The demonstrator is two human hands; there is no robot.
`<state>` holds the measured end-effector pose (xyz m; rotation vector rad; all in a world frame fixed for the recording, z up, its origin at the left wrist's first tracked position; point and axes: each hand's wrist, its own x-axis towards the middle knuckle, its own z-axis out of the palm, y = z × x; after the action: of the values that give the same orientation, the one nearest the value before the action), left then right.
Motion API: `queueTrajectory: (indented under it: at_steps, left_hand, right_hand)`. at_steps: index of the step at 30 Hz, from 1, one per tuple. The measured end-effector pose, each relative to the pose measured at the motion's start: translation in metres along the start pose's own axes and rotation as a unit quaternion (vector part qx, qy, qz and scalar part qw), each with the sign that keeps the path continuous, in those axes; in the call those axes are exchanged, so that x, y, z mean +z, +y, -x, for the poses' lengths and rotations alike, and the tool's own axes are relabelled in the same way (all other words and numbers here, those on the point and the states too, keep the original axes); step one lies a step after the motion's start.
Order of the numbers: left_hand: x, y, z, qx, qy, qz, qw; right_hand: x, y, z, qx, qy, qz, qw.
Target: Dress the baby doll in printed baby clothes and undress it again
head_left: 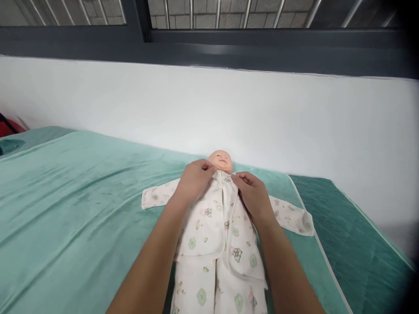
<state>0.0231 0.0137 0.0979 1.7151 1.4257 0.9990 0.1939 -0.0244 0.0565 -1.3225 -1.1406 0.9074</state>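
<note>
A baby doll [221,160] lies face up on the green bedding, dressed in a white printed jacket [207,218] and matching trousers [199,290]. Both sleeves stretch out to the sides. The jacket's front is unfastened below the neck, its two edges close together. My left hand [197,178] pinches the collar beside the doll's chin on the left. On the right, my right hand [251,192] has its fingers closed on the other front edge of the jacket near the neck.
Light green bedding [81,196] spreads under the doll, with a darker green part [353,226] at the right. Behind stands a white wall [203,109] below a dark window frame [229,48] with metal bars. Something red [7,127] shows at the far left.
</note>
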Motion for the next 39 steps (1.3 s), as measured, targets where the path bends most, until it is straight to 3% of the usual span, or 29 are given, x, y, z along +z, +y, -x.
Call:
queueTrajectory:
  at_steps: [4, 7, 10, 17, 25, 39]
  left_hand:
    - [0.020, -0.011, 0.000, 0.065, -0.004, -0.040, 0.997]
    - [0.028, -0.016, 0.000, 0.060, 0.010, -0.050, 0.997]
    - [0.029, -0.020, -0.001, 0.056, 0.006, -0.048, 0.997]
    - [0.029, -0.011, -0.001, 0.104, 0.012, -0.025, 0.994]
    - [0.031, -0.009, 0.003, 0.073, 0.007, 0.029, 0.997]
    - [0.033, -0.022, -0.002, 0.063, -0.008, 0.072, 0.995]
  right_hand:
    - [-0.001, -0.002, -0.010, -0.010, 0.012, -0.036, 0.999]
    - [0.002, -0.002, -0.012, -0.024, -0.004, 0.010, 1.000]
    - [0.008, -0.001, -0.009, -0.036, -0.008, 0.068, 0.997]
    - [0.010, 0.000, -0.006, -0.014, 0.010, 0.079, 0.997]
    - [0.010, 0.002, -0.009, -0.014, 0.013, 0.115, 0.993]
    - [0.007, 0.005, -0.007, -0.038, 0.014, 0.027, 0.999]
